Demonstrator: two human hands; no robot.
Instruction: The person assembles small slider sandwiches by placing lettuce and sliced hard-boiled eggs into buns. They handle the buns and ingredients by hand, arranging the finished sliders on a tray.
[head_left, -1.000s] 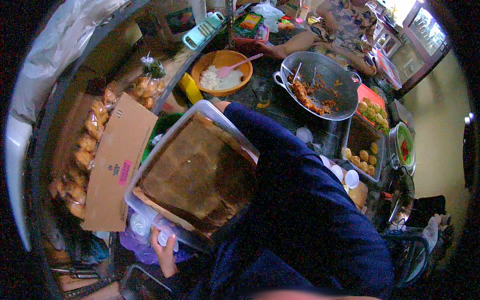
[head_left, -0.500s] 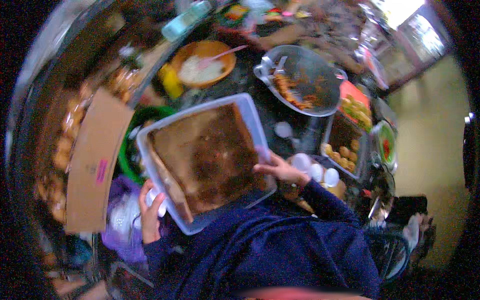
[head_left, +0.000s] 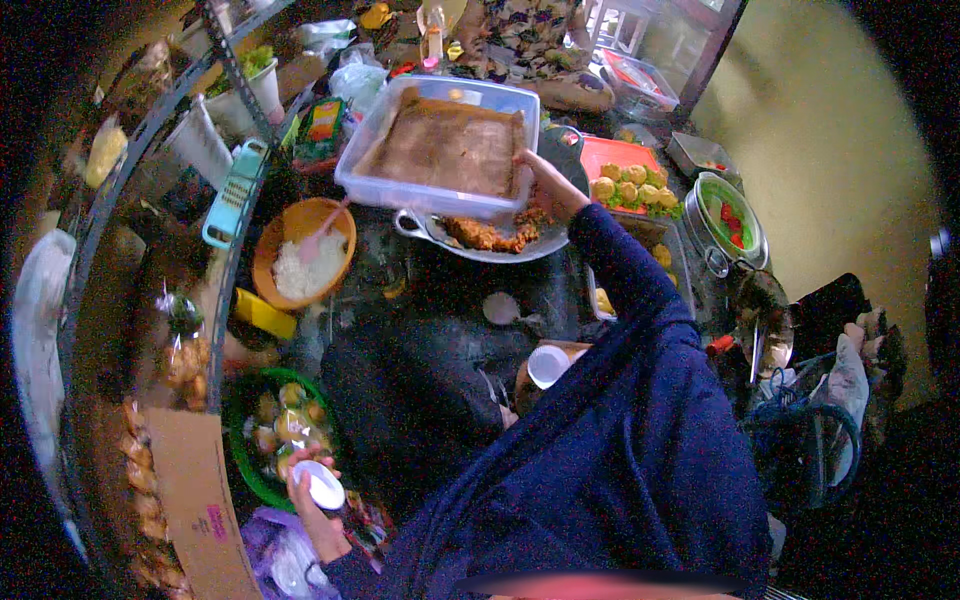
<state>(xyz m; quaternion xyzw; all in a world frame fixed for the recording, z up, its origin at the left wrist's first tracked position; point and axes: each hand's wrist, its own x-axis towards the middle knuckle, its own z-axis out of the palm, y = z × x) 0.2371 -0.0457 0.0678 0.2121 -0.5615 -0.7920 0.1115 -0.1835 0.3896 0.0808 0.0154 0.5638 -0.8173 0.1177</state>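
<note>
Plastic tub (head_left: 440,201), brown sheet (head_left: 445,145) inside: held out apparently above the wok (head_left: 554,238). Pinched at the right rim by the right hand (head_left: 553,187), thumb on top, other fingers mostly out of sight. In the left hand (head_left: 315,515), lower down near the green basket (head_left: 237,430): white cup (head_left: 323,487), fingers curled round it.

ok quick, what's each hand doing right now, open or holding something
Left hand: closed, holding a small white cup.
Right hand: closed, gripping the clear plastic tub at its right side.
</note>
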